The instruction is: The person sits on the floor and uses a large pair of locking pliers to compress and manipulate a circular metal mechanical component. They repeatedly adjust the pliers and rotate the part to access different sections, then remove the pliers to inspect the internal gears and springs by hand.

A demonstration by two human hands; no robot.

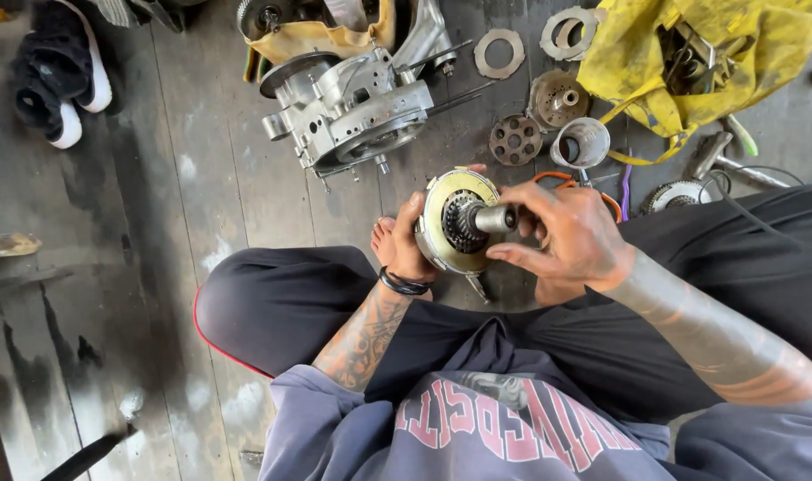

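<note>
Fingers [522, 207] of the right hand [571, 240] pinch the steel socket [493, 218] on the hub, while the left hand [408, 245] clasps the round clutch assembly [450, 223] steady above the lap.

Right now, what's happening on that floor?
A person sits cross-legged on a wooden plank floor. The left hand holds a round metal disc assembly by its rim; the right hand pinches a short metal sleeve on its toothed centre hub. Ahead lie an engine casing, loose rings and round parts, and a yellow bag with tools in it.
</note>
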